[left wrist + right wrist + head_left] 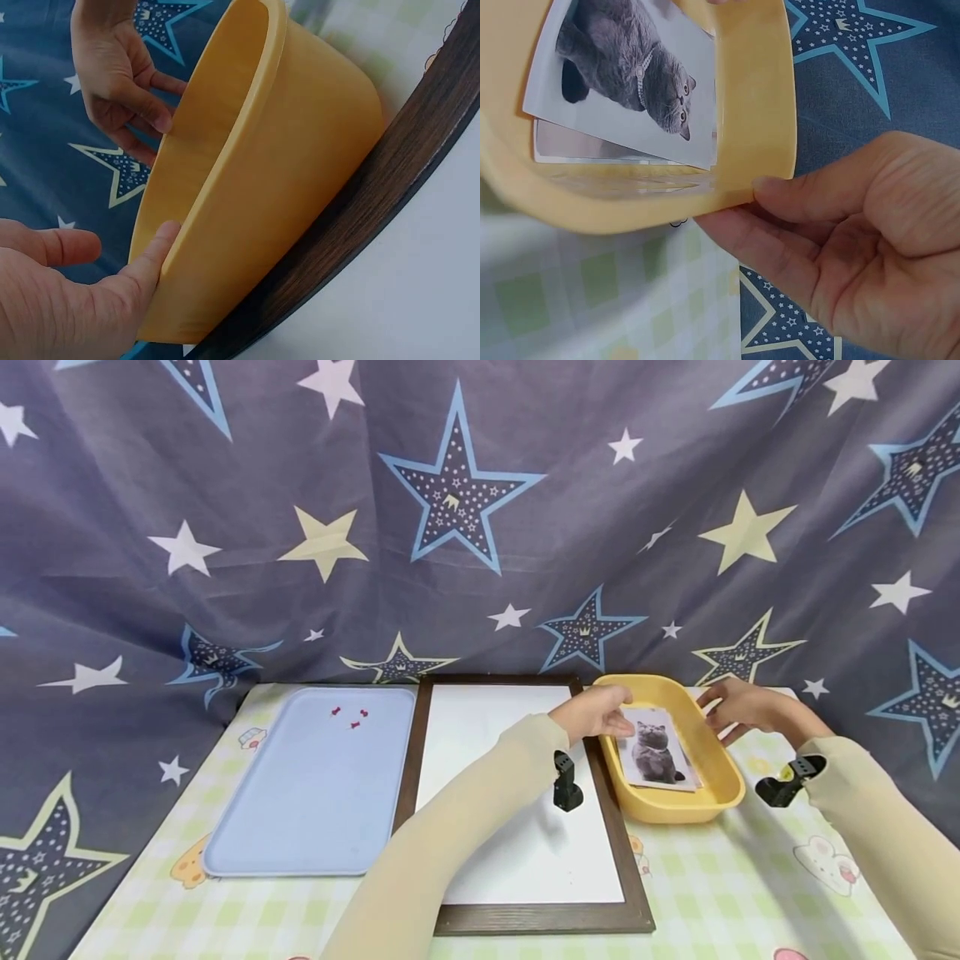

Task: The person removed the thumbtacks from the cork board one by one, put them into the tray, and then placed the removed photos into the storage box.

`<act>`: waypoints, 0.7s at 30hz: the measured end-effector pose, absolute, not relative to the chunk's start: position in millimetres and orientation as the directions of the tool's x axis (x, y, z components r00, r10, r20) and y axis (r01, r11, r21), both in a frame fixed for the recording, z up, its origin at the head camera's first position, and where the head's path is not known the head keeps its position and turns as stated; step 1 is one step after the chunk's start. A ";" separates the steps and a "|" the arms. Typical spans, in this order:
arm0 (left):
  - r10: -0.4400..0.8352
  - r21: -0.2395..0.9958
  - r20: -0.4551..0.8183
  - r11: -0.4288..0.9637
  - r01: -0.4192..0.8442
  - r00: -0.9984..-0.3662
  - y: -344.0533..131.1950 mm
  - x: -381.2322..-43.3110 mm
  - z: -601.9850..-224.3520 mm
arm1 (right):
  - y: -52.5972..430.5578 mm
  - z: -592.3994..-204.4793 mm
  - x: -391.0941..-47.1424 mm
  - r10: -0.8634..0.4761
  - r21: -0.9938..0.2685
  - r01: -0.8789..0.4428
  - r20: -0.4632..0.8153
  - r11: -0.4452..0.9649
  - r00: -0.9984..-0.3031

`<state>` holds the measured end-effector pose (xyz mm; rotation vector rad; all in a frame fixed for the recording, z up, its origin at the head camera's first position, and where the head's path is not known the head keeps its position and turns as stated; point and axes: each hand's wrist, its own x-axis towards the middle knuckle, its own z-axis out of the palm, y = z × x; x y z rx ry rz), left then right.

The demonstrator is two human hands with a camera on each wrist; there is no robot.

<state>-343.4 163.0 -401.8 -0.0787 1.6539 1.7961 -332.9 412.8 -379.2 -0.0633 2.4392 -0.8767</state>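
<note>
A yellow plastic basin (678, 810) holds a small stack of photo prints, the top one a grey cat photo (656, 752). My left hand (596, 714) reaches over the basin's left rim, its fingertips inside by the photo's upper left corner. In the left wrist view, that hand (82, 292) has thumb and finger spread apart, one finger against the rim. On the opposite side, my right hand (746, 708) pinches the basin's rim. The right wrist view shows the right hand (855, 240) with its thumb on the rim and fingers underneath.
Left of the basin lies a whiteboard (487, 718) with a dark wooden frame. Further left is a pale blue tray (300, 802) with red push pins (355, 724) near its back edge. A star-patterned cloth (450, 610) hangs behind the checked tablecloth (765, 868).
</note>
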 end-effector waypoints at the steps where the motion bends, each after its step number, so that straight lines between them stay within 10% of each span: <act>1: 0.436 0.856 -0.482 0.048 -0.515 -0.760 162.4 -343.9 -401.8 | 412.4 -379.6 -332.7 -0.221 -0.603 0.133 -0.476 0.787 -0.851; 21: 0.496 0.885 -0.391 -0.031 -0.465 -0.776 152.6 -341.6 -411.1 | 407.1 -379.1 -325.8 -0.227 -0.585 0.088 -0.442 0.806 -0.868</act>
